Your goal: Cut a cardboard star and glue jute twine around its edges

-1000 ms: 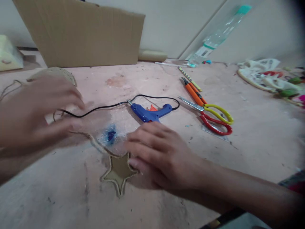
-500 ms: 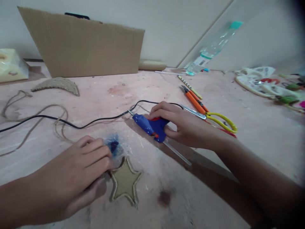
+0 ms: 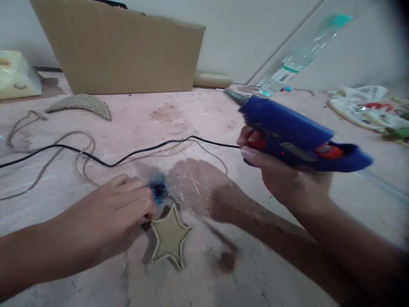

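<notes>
Raised above the right of the table, a blue hot glue gun (image 3: 287, 128) with a red trigger is in my right hand (image 3: 290, 183), its fingers wrapped round the handle. The metal nozzle points to the upper left, and a clear glue stick (image 3: 385, 184) juts from the back. My left hand (image 3: 115, 209) is closed at the left point of a cardboard star (image 3: 171, 236) edged with twine, seemingly pinching it; the fingertips are partly hidden. Just beyond these fingers is a dark blue stain (image 3: 159, 187) on the table.
A black cord (image 3: 140, 152) and loose twine (image 3: 91, 145) cross the table. Further back are a twine-covered crescent (image 3: 79, 105), a cardboard sheet (image 3: 128, 51), a tissue pack (image 3: 19, 76), a brown roll (image 3: 212, 80) and a leaning plastic bottle (image 3: 297, 59). Craft scraps (image 3: 367, 108) lie far right.
My right hand has lifted the glue gun off the table, up and to the right, turning it. My left hand stays by the star, which has shifted slightly. The view has tilted a little.
</notes>
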`<state>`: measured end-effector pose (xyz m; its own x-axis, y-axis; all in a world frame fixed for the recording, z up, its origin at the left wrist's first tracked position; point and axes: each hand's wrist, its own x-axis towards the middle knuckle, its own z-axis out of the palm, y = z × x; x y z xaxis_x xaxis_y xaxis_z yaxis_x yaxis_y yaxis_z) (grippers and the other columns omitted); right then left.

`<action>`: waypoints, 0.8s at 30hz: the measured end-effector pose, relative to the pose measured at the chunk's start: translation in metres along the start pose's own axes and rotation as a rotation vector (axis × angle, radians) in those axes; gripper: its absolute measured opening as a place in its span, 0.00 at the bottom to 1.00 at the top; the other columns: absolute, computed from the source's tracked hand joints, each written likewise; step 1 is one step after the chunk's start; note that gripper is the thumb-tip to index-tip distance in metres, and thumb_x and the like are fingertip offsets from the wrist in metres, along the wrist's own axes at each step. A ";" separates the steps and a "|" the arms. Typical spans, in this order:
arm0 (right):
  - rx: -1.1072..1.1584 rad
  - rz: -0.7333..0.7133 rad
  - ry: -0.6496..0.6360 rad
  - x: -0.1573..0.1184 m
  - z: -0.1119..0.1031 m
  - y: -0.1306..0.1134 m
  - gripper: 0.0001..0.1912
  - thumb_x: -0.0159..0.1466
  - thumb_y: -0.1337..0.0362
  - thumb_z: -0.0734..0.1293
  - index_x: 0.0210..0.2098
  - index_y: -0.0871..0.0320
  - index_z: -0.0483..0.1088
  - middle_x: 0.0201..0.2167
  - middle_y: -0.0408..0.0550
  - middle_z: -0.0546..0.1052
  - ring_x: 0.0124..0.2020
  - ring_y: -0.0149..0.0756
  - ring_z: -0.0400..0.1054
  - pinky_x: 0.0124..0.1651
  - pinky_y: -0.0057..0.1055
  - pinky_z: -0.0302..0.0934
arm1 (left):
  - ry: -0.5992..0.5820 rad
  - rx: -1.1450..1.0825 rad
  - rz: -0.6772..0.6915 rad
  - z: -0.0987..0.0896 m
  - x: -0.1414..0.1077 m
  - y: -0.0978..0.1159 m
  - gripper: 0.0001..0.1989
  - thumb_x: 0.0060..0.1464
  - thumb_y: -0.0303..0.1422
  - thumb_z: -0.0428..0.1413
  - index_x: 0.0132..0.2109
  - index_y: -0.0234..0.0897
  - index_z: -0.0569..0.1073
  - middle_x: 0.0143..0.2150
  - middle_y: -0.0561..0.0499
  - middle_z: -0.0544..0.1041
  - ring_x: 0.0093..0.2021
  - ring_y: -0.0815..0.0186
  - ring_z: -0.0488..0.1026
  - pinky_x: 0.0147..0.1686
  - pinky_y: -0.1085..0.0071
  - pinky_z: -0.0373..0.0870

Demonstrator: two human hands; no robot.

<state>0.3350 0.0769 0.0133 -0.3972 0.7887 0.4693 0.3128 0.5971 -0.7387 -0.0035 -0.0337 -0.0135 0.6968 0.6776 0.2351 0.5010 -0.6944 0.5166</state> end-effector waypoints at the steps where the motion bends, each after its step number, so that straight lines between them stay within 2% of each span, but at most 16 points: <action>1: 0.036 -0.004 0.050 0.000 0.000 0.001 0.04 0.74 0.62 0.74 0.45 0.47 0.76 0.44 0.45 0.77 0.48 0.44 0.74 0.54 0.44 0.70 | -0.003 -0.020 -0.003 -0.002 0.001 0.001 0.11 0.69 0.20 0.47 0.44 0.44 0.62 0.36 0.58 0.69 0.35 0.63 0.65 0.42 0.62 0.56; 3: 0.082 -0.025 0.078 0.003 -0.003 -0.001 0.06 0.72 0.63 0.75 0.39 0.47 0.76 0.40 0.44 0.78 0.45 0.43 0.75 0.51 0.43 0.71 | -0.030 -0.066 -0.020 -0.005 0.004 0.004 0.10 0.70 0.21 0.46 0.43 0.43 0.62 0.35 0.58 0.69 0.33 0.63 0.64 0.41 0.63 0.57; 4: 0.075 -0.025 0.027 0.004 -0.006 -0.004 0.06 0.71 0.63 0.76 0.38 0.47 0.77 0.39 0.43 0.78 0.43 0.43 0.75 0.49 0.42 0.71 | -0.040 -0.092 -0.032 -0.007 0.004 0.006 0.10 0.71 0.23 0.46 0.43 0.44 0.63 0.35 0.58 0.70 0.32 0.63 0.65 0.40 0.63 0.58; 6: 0.036 -0.070 -0.146 0.009 -0.011 -0.015 0.05 0.71 0.58 0.77 0.39 0.48 0.78 0.41 0.45 0.80 0.41 0.43 0.75 0.45 0.42 0.70 | -0.053 -0.134 -0.054 -0.010 0.004 0.008 0.08 0.74 0.26 0.46 0.44 0.44 0.65 0.37 0.56 0.72 0.34 0.63 0.66 0.41 0.63 0.60; 9: -0.013 -0.190 -0.430 0.013 -0.013 -0.030 0.13 0.75 0.48 0.72 0.43 0.50 0.78 0.43 0.48 0.80 0.41 0.42 0.76 0.43 0.41 0.70 | -0.057 -0.141 -0.058 -0.012 0.002 0.009 0.06 0.74 0.28 0.49 0.48 0.44 0.68 0.41 0.55 0.75 0.38 0.62 0.70 0.44 0.63 0.63; 12: 0.035 -0.272 -0.603 0.011 -0.004 -0.038 0.20 0.81 0.44 0.63 0.46 0.52 0.75 0.40 0.48 0.79 0.38 0.38 0.76 0.40 0.37 0.71 | -0.045 -0.141 -0.060 -0.013 0.003 0.007 0.05 0.73 0.29 0.52 0.50 0.44 0.70 0.43 0.54 0.77 0.41 0.62 0.72 0.45 0.63 0.65; 15: 0.081 -0.284 -0.657 0.002 0.010 -0.038 0.26 0.83 0.41 0.59 0.43 0.54 0.73 0.37 0.47 0.77 0.35 0.35 0.74 0.37 0.33 0.69 | -0.068 -0.148 -0.058 -0.016 0.006 0.006 0.05 0.73 0.29 0.52 0.49 0.43 0.72 0.41 0.55 0.77 0.40 0.62 0.73 0.43 0.65 0.65; 20: 0.042 -0.308 -0.710 -0.014 0.025 -0.031 0.22 0.82 0.44 0.63 0.43 0.55 0.70 0.36 0.46 0.72 0.34 0.33 0.67 0.34 0.30 0.59 | -0.067 -0.141 -0.053 -0.017 0.008 0.006 0.06 0.73 0.28 0.53 0.45 0.43 0.72 0.39 0.55 0.76 0.39 0.63 0.73 0.42 0.66 0.64; 24: -0.021 -0.329 -0.719 -0.019 0.028 -0.028 0.20 0.85 0.48 0.59 0.43 0.55 0.68 0.36 0.45 0.71 0.33 0.32 0.65 0.34 0.30 0.56 | -0.042 -0.135 -0.056 -0.015 0.006 0.004 0.05 0.73 0.28 0.55 0.45 0.43 0.72 0.38 0.56 0.76 0.39 0.62 0.72 0.42 0.65 0.64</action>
<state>0.3094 0.0407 0.0112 -0.9300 0.2877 0.2289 0.0963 0.7916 -0.6034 -0.0051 -0.0289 0.0028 0.6925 0.7013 0.1696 0.4676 -0.6152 0.6347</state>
